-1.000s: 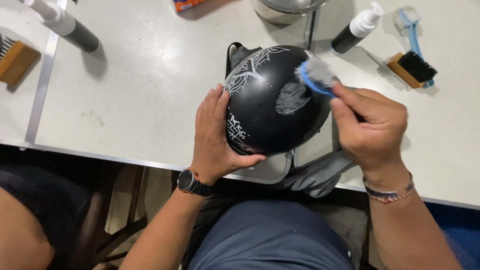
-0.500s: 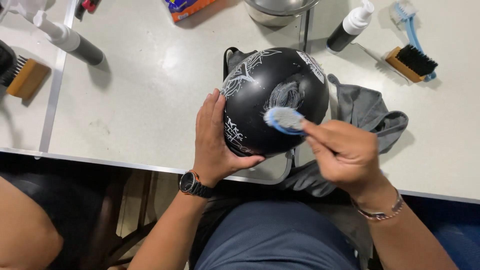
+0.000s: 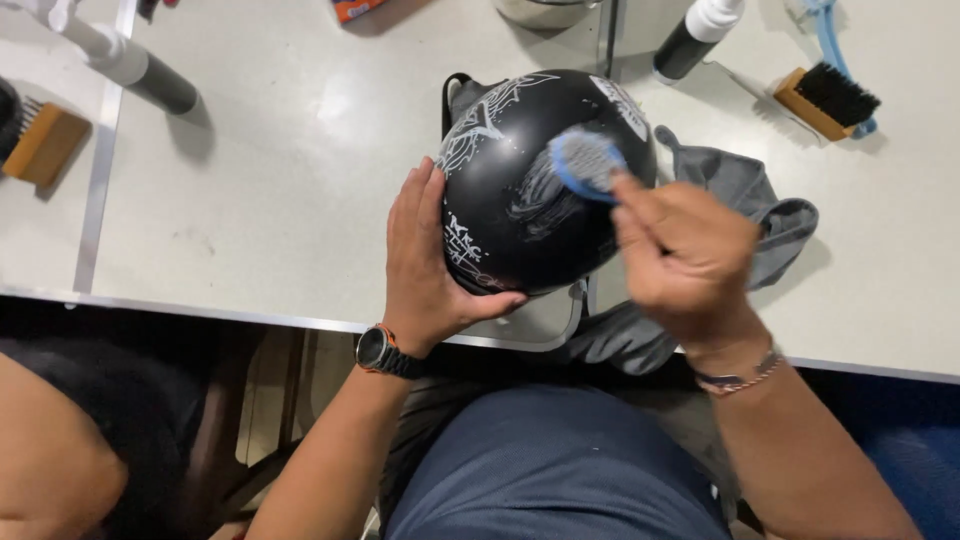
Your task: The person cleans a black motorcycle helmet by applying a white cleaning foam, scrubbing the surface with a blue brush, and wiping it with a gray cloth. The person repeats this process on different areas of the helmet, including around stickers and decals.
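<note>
A crumpled grey cloth (image 3: 745, 200) lies beside my glossy black helmet (image 3: 530, 190) on the white tabletop (image 3: 270, 200). My left hand (image 3: 425, 265) cups its side; my right hand (image 3: 690, 255) grips a round blue brush (image 3: 587, 162) against its top.

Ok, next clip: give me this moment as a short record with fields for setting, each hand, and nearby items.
setting: white table, seen from above, person seated at its near edge
left hand: left hand flat against the side of a black helmet with white markings
right hand: right hand holds a small blue brush, bristles on the helmet's top; hand blurred
helmet surface: whitish streaks beside the brush
under helmet: grey cloth
nearby: wooden-backed black brush at far right, dark spray bottle behind the helmet
left wrist: black watch
</note>
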